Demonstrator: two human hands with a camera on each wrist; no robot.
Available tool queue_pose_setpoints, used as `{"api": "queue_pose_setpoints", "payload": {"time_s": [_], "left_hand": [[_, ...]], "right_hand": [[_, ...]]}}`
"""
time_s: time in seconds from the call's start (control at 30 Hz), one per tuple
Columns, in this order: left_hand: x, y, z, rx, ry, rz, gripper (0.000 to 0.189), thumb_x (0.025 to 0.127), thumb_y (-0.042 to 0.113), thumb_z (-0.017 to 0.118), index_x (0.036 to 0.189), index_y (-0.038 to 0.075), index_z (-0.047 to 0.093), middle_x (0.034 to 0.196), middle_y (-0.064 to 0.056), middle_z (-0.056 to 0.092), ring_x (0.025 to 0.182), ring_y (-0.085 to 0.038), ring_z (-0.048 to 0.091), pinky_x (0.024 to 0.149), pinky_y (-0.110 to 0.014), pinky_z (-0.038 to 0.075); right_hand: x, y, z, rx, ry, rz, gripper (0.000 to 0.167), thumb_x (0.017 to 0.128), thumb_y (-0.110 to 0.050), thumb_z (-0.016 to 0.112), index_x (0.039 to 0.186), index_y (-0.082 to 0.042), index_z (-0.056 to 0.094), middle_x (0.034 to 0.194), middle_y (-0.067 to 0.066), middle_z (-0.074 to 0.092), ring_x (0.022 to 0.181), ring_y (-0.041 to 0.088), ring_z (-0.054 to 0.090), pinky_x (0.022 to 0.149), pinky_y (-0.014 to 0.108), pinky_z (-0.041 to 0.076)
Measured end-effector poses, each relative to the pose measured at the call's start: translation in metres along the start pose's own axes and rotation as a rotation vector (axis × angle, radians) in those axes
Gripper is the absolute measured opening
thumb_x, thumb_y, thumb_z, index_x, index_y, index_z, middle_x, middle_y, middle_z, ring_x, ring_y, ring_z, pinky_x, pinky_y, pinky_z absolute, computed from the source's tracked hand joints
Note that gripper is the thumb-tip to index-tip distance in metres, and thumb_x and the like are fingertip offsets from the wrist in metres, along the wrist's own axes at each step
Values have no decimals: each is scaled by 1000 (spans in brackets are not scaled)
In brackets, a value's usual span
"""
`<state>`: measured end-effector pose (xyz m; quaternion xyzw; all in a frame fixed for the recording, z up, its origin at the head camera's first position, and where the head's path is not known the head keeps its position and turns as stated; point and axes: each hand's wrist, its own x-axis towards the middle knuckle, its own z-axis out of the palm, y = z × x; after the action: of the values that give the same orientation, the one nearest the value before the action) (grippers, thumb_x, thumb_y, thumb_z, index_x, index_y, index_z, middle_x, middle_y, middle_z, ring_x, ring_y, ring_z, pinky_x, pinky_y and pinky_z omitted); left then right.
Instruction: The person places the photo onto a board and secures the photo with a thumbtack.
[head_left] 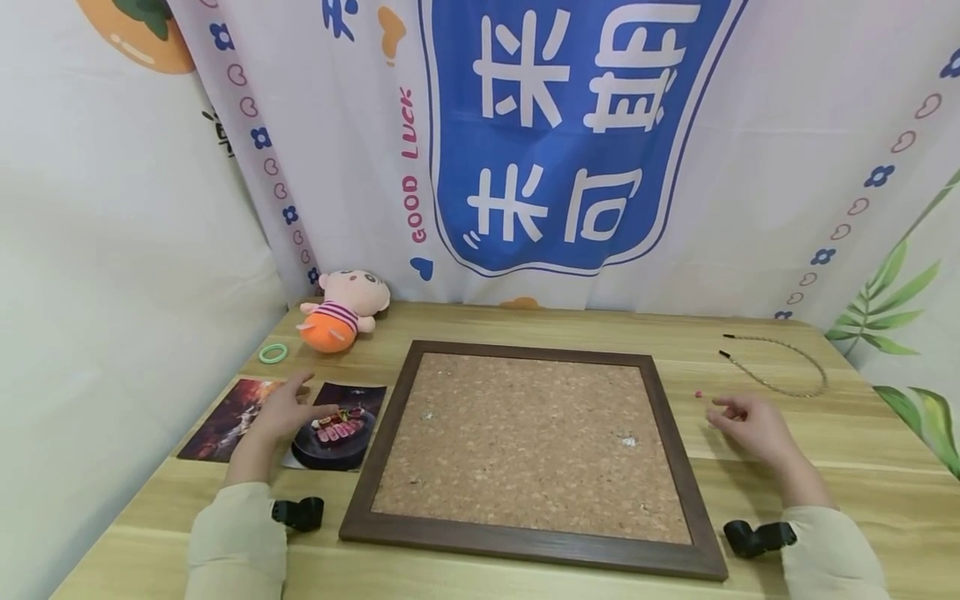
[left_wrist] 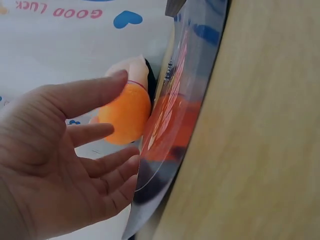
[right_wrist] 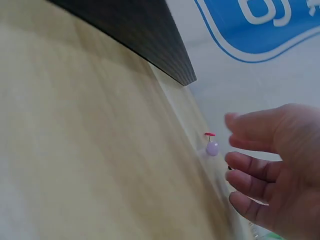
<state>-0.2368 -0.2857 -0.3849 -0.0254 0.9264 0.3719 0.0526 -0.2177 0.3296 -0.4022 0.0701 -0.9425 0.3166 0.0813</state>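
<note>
My left hand (head_left: 281, 414) hovers over two glossy photo prints on the left, its thumb and fingers spread. One is a dark reddish picture (head_left: 217, 433); the other shows sliced food on a dark plate (head_left: 330, 450). In the left wrist view the fingertips come right up to the edge of a curled print (left_wrist: 170, 140). To the right, my right hand (head_left: 753, 427) holds nothing, fingers loosely bent. Just off its fingertips lies a small red pin (right_wrist: 210, 134), with a lilac ball-shaped head (right_wrist: 212, 149) beside it. Between the hands lies a brown-framed corkboard (head_left: 525, 450).
A plush doll (head_left: 341, 312) in orange lies at the back left, near a pale green ring (head_left: 273, 353). A thin braided cord (head_left: 813, 367) curves at the back right. Silvery specks (head_left: 628, 442) mark the cork. A printed curtain (head_left: 360, 150) hangs behind the table.
</note>
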Motion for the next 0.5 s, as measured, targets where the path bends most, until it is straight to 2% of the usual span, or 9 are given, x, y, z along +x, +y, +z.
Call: {"api": "queue_pose_setpoints", "payload": {"time_s": [0.07,0.23,0.37,0.5], "left_hand": [[0,-1,1,-2,-12,-16,82,77,27,64,134,-6,16,127,-35,26,113,-47,27,85,-55,29],[-1,-3,5,-27,-24,-28,78,74,16,66,132,-9,19,123,-37,28,110,-48,30,85,-54,29],[0,-5,6,23,-13,8,74,71,7,67,129,-12,24,116,-40,33,105,-49,33,83,-54,31],[2,-7,7,62,-23,22,72,70,6,68,127,-11,28,115,-40,36,104,-48,36,83,-54,31]], "right_hand": [[-2,4,2,1,-2,13,33,82,-14,58,102,13,56,76,9,57,64,15,46,53,28,38],[-5,10,6,18,17,31,26,80,-13,61,95,8,61,80,10,58,66,12,46,53,26,38],[-5,11,9,21,30,43,20,80,-14,61,90,4,64,79,10,60,64,11,46,52,26,38],[-5,12,10,11,42,53,16,80,-14,62,85,1,65,79,10,61,65,13,48,54,27,37]]}}
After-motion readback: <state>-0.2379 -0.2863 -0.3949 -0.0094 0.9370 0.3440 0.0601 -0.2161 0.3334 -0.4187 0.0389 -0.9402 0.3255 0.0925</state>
